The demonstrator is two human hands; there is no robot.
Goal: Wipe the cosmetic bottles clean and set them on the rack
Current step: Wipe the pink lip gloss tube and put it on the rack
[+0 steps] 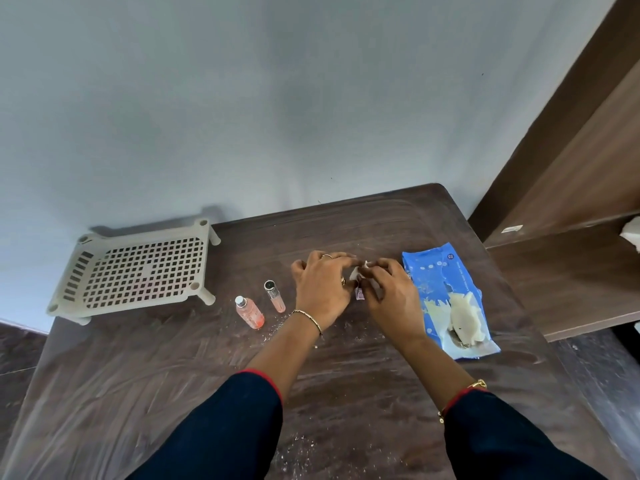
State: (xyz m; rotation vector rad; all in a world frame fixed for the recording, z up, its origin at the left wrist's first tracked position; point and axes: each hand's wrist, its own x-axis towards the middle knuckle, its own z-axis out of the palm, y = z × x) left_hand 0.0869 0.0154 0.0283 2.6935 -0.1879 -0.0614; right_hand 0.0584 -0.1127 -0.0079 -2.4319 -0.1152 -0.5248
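We see the table (346, 393) set against the wall (277, 98), with a shelf unit (571, 202) to its right. The rack (138, 268) stands on the table's far left corner, hard by the wall. Just right of the rack and nearer us stand two bottles: the wider bottle (250, 312) on the left, the slimmer bottle (275, 295) beside it, slightly farther back. Right of these, at the table's middle, the left hand (322, 289) and right hand (391, 299) meet around a wipe (356, 271) and a small item (360, 293). The wipes pack (450, 299) lies on the table to the right of the hands.
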